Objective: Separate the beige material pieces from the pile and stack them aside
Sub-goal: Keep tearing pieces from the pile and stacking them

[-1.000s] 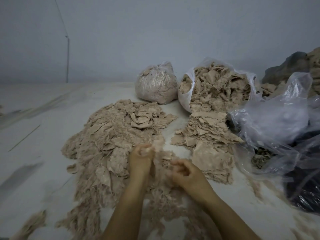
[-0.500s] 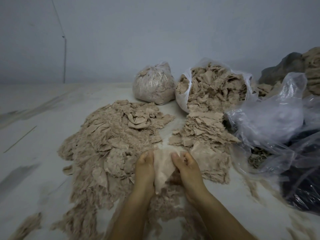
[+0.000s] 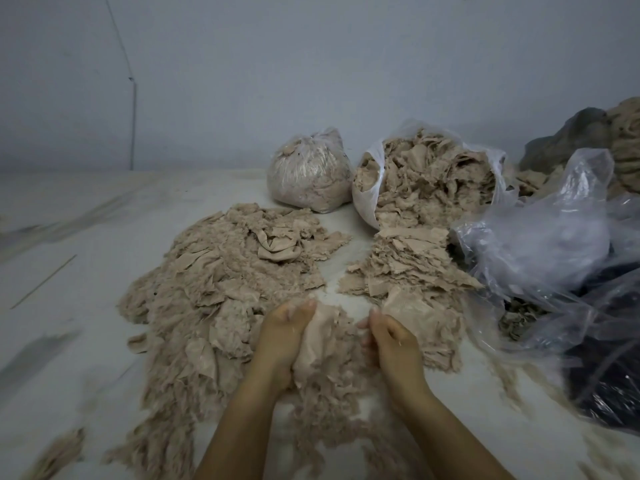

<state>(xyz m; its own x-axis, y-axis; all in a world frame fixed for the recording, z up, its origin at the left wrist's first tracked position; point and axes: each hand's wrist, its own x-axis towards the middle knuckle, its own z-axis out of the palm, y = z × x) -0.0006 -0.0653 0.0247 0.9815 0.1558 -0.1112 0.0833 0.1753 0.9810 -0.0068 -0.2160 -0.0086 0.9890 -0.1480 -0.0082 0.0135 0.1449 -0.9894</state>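
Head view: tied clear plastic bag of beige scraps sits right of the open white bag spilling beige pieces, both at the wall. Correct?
Not quite. In the head view the tied clear plastic bag of beige scraps sits left of the open white bag spilling beige pieces, not right. Both do stand at the back, by the wall.

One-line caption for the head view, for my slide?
Both hands, left and right, work a beige piece between pile and stack.
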